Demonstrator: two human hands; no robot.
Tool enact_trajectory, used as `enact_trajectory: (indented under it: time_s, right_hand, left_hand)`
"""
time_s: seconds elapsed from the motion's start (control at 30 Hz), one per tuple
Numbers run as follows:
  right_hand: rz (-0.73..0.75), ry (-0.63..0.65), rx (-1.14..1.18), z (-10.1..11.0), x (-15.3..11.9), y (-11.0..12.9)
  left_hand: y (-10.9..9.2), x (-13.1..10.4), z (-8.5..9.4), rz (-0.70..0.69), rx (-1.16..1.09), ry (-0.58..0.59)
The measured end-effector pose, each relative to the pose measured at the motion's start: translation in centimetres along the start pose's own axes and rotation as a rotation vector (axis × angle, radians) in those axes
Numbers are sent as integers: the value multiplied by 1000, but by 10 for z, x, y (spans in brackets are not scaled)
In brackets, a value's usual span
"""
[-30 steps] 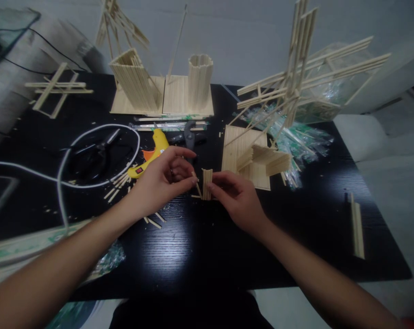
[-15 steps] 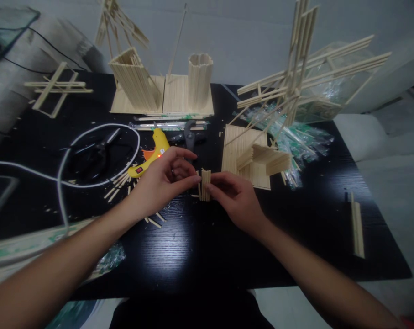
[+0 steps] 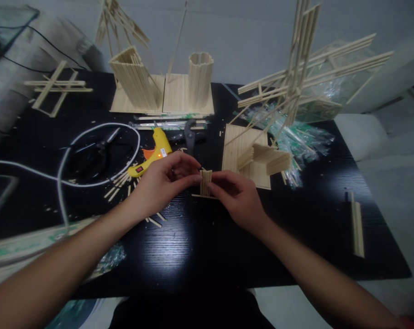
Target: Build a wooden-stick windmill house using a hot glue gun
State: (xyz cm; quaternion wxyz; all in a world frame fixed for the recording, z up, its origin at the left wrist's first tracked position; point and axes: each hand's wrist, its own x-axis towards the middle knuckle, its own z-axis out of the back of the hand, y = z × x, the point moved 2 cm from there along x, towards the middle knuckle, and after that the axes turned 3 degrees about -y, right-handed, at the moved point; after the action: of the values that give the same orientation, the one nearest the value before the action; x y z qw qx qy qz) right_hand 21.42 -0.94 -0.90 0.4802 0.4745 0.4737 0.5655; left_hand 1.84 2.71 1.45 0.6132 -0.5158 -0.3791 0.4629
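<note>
Between my two hands stands a small bundle of short wooden sticks (image 3: pixel 206 183), side by side. My left hand (image 3: pixel 174 176) pinches its left edge with thumb and fingers. From the right, my right hand (image 3: pixel 236 194) grips the bundle's other edge. One thin stick (image 3: pixel 197 196) lies at the bundle's foot on the black table. Just beyond my left hand rests a yellow glue gun (image 3: pixel 159 144) with a small orange light lit. Loose short sticks (image 3: pixel 119 183) lie under and beside its handle.
Stick towers (image 3: pixel 200 82) stand on flat bases at the back. A windmill-like stick frame (image 3: pixel 294 87) rises at the right, by a stick base (image 3: pixel 234 151) and plastic wrappers (image 3: pixel 306 137). Pliers (image 3: pixel 189 137) lie behind my hands; a white cable (image 3: pixel 58 183) loops at the left.
The sticks between my hands now sit closer together, where one stood apart at the left before. My left fingers have shifted slightly right, onto the bundle.
</note>
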Motion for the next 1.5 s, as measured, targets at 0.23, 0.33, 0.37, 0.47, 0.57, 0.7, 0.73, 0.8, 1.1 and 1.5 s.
enact_trajectory:
  time_s: [0.23,0.33,0.37,0.47,0.57,0.7,0.73,0.8,1.1,1.5]
  right_hand:
    - [190,-54,-203,0,2,1]
    - [276,-62,-305,1,2,-1]
    - [301,-60,-337,1,2,-2]
    - [348,-51,-412,2,2,-4]
    - [365,-43,-437,2,2,-5]
    - [386,-25,-448,2,2,-2]
    - [387,-19,-446,2,2,-1]
    - [383,-13,-436,2,2,0]
    - [294,-69,-401,4,4,-4]
    - [311,-61,-394,5,6,-5]
  left_hand:
    - [1,-2,2,-186,301,-32]
    - [3,-2,3,-310,418,-40]
    - [3,-2,3,-347,448,-36]
    - [3,-2,2,-436,514,-19]
    - [3,-3,2,-484,548,-13]
    - [4,-4,3,-494,578,2]
    - [4,-4,2,-497,580,9]
    - [4,-4,3,-511,582,16]
    - [5,-5,2,-496,599,11]
    - [6,-6,1,-456,637,33]
